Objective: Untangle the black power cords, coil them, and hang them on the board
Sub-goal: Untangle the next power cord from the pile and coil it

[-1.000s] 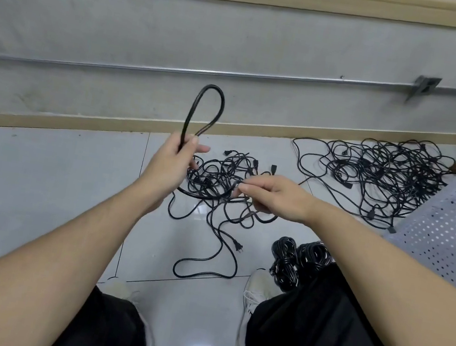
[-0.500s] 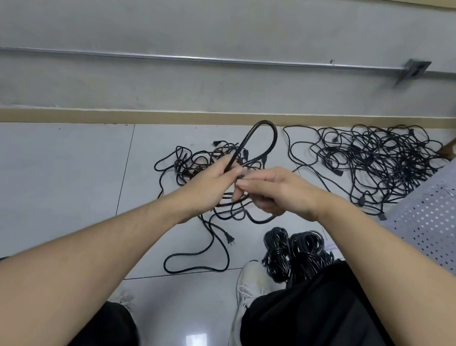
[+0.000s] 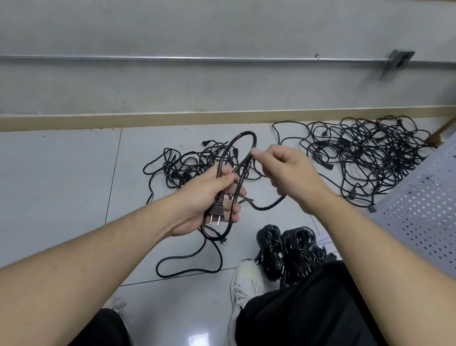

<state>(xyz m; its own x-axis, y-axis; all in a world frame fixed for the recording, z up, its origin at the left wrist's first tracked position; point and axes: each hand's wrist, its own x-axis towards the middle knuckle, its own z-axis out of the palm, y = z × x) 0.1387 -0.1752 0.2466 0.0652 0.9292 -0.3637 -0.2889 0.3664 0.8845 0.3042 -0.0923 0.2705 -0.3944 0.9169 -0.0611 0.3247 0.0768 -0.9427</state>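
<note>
My left hand (image 3: 203, 202) grips a black power cord (image 3: 239, 144) folded into a loop, with its two-pin plug (image 3: 216, 211) lying across the palm. My right hand (image 3: 287, 173) pinches the same cord at the loop's right side, and the cord runs under that hand and down to the floor. A small tangle of black cords (image 3: 189, 163) lies on the tiles just beyond my hands. A larger tangle (image 3: 365, 153) lies at the right by the wall. Coiled cords (image 3: 286, 252) sit on the floor by my right shoe. The grey perforated board (image 3: 454, 217) leans at the right.
A grey wall with a metal conduit (image 3: 179, 57) and a wooden skirting strip (image 3: 78, 120) bounds the far side. My knees in black trousers and a white shoe (image 3: 247, 284) fill the lower frame. Grey floor tiles (image 3: 22, 183) stretch to the left.
My left hand has turned palm up, so the plug now shows in it. My right hand has risen and moved right along the cord to pinch the loop's side.
</note>
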